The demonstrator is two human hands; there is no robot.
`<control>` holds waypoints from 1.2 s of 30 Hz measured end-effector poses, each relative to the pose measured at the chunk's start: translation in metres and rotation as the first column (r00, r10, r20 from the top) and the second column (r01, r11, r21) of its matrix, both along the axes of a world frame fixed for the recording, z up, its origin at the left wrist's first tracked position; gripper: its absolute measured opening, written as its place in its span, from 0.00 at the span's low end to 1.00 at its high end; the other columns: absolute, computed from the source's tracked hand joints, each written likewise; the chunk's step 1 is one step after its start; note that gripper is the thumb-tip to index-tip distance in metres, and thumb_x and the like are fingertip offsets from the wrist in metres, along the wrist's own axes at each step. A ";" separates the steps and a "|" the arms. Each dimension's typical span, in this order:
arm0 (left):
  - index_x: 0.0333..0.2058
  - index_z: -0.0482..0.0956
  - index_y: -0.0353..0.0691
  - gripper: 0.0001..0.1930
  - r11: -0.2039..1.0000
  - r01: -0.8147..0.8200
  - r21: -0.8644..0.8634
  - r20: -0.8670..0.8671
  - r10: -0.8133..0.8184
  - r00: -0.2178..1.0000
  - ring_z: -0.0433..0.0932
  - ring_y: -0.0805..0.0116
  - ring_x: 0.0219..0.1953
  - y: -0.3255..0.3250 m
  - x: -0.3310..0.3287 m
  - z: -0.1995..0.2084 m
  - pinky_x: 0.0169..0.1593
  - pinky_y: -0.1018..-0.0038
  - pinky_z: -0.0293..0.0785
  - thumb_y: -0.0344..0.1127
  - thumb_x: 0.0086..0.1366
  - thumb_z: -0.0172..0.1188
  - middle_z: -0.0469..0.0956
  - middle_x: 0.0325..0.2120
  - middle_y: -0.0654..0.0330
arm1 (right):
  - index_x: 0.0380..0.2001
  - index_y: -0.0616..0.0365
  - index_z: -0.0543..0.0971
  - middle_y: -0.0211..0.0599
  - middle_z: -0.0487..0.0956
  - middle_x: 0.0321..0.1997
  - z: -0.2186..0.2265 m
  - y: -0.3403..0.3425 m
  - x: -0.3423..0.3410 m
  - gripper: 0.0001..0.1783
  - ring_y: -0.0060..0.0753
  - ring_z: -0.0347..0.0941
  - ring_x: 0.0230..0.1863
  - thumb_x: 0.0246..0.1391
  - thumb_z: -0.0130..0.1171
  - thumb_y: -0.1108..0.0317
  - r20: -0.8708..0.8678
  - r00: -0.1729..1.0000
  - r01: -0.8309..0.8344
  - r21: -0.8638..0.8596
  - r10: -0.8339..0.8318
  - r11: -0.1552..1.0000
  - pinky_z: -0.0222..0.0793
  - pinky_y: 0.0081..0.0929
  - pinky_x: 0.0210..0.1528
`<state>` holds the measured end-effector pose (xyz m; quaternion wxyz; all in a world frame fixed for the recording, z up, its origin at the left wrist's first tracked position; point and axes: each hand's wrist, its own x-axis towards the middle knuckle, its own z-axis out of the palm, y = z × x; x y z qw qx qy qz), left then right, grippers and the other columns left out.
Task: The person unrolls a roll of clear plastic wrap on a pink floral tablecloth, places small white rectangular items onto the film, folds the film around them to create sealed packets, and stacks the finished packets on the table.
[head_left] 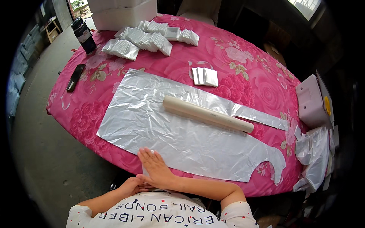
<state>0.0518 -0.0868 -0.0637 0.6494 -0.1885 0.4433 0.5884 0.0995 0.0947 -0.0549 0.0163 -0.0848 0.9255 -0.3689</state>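
Note:
A silvery-white plastic apron (148, 110) lies spread and creased over the table, its curved cutout and narrow strap toward the right. A beige tube (205, 114) rests slantwise on top of it. My right hand (155, 167) is laid flat across the apron's near edge, fingers stretched out together. Below it, close to my body, is my left hand (133, 185), its fingers drawn together and partly covered by the right wrist. A small pale piece (145, 173) shows between the two hands; its kind is hidden.
Folded silvery packets (142, 38) are heaped at the far left, with several more packets (205, 77) nearer the middle. A dark bottle (83, 36), a phone (75, 77) and a white foam box (123, 15) stand or lie leftward. At right are a pinkish box (312, 100) and crumpled plastic (313, 152).

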 end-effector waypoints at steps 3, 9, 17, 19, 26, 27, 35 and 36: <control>0.42 0.72 0.27 0.13 0.997 -0.019 -0.069 -0.076 0.014 0.997 0.76 0.65 0.41 -0.004 0.000 0.008 0.44 0.73 0.73 0.27 0.59 0.53 0.77 0.38 0.52 | 0.63 0.61 0.49 0.49 0.44 0.69 -0.001 -0.022 0.002 0.39 0.48 0.35 0.70 0.58 0.42 0.47 0.006 0.989 -0.142 -0.150 0.145 0.978 0.30 0.47 0.67; 0.34 0.81 0.42 0.09 0.689 0.522 -0.503 -0.740 -0.655 0.151 0.78 0.67 0.26 0.006 -0.028 0.044 0.32 0.75 0.73 0.37 0.58 0.56 0.78 0.22 0.53 | 0.36 0.56 0.74 0.45 0.62 0.60 0.025 0.022 -0.019 0.11 0.46 0.45 0.67 0.49 0.56 0.65 -0.110 0.885 -0.455 -0.002 0.452 0.890 0.39 0.51 0.65; 0.47 0.73 0.35 0.22 0.917 0.325 -0.233 -0.964 -0.261 0.046 0.76 0.64 0.43 0.043 -0.050 0.078 0.44 0.74 0.73 0.33 0.53 0.64 0.74 0.47 0.52 | 0.26 0.57 0.77 0.36 0.75 0.31 0.055 0.167 -0.058 0.06 0.33 0.71 0.37 0.45 0.63 0.69 -0.150 0.886 0.375 -0.327 -0.439 0.868 0.65 0.30 0.44; 0.46 0.74 0.35 0.21 0.922 0.334 -0.197 -0.960 -0.251 0.127 0.75 0.63 0.45 0.046 -0.049 0.076 0.45 0.74 0.73 0.33 0.53 0.64 0.74 0.46 0.52 | 0.29 0.63 0.77 0.28 0.76 0.25 0.041 0.221 -0.085 0.08 0.17 0.67 0.28 0.51 0.60 0.68 -0.129 0.722 0.511 -0.563 -0.679 0.650 0.64 0.20 0.32; 0.45 0.75 0.37 0.19 0.828 0.517 -0.215 -0.976 -0.204 -0.080 0.73 0.57 0.48 0.064 -0.043 0.078 0.49 0.70 0.70 0.35 0.55 0.61 0.72 0.48 0.51 | 0.36 0.63 0.78 0.44 0.80 0.32 0.000 0.346 -0.116 0.23 0.34 0.76 0.33 0.40 0.63 0.56 0.038 0.360 0.933 -0.019 -0.932 0.360 0.69 0.31 0.36; 0.45 0.75 0.38 0.18 0.833 0.509 -0.217 -0.975 -0.205 -0.080 0.73 0.56 0.48 0.064 -0.043 0.079 0.50 0.70 0.70 0.35 0.55 0.61 0.72 0.48 0.51 | 0.36 0.63 0.78 0.45 0.79 0.33 0.003 0.341 -0.119 0.23 0.36 0.76 0.34 0.40 0.63 0.55 0.014 0.344 0.938 0.036 -0.939 0.345 0.69 0.32 0.37; 0.45 0.74 0.38 0.18 0.836 0.490 -0.247 -0.969 -0.216 -0.119 0.72 0.55 0.49 0.055 -0.041 0.069 0.51 0.69 0.69 0.37 0.56 0.60 0.71 0.50 0.52 | 0.46 0.62 0.74 0.44 0.76 0.44 0.039 0.280 -0.059 0.24 0.44 0.71 0.46 0.46 0.61 0.62 0.007 0.740 0.671 -0.072 -0.672 0.738 0.66 0.36 0.47; 0.45 0.74 0.38 0.18 0.833 0.493 -0.249 -0.968 -0.208 -0.138 0.72 0.55 0.49 0.056 -0.039 0.065 0.51 0.68 0.69 0.37 0.56 0.60 0.71 0.50 0.52 | 0.47 0.61 0.74 0.43 0.76 0.44 0.051 0.265 -0.040 0.24 0.44 0.70 0.46 0.45 0.61 0.64 0.061 0.821 0.571 -0.112 -0.568 0.813 0.66 0.35 0.47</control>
